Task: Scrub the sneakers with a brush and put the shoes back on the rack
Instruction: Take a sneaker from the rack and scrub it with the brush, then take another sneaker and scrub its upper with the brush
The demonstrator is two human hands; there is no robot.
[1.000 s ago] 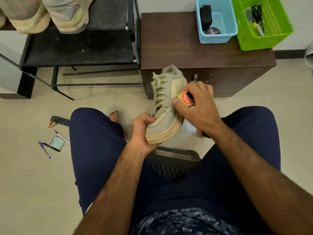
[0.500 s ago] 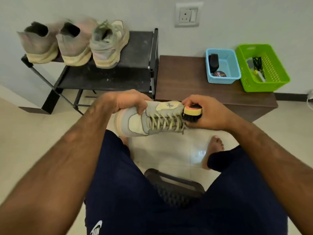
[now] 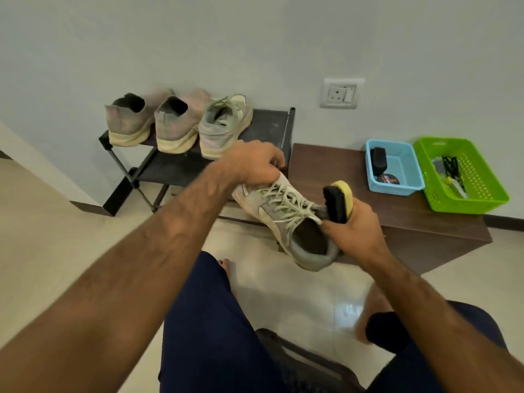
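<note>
A grey sneaker (image 3: 286, 214) with pale laces is held in the air in front of the rack, toe toward the rack and heel toward me. My left hand (image 3: 252, 165) grips its toe end from above. My right hand (image 3: 354, 234) holds a brush (image 3: 338, 201) with black bristles and a yellow back, bristles up, beside the shoe's tongue and opening. The black shoe rack (image 3: 263, 129) stands against the wall with three worn sneakers (image 3: 175, 123) on its top shelf at the left.
A low brown cabinet (image 3: 408, 219) stands right of the rack. On it sit a blue basket (image 3: 408, 165) with a black brush and a tin, and a green basket (image 3: 476, 180) with small items. A dark stool (image 3: 300, 361) lies between my legs. A wall socket (image 3: 340, 93) is above.
The view has lifted from my lap to the rack. The sneaker has moved forward and up toward the rack and turned heel-first to me. The brush has come off the shoe, bristles up.
</note>
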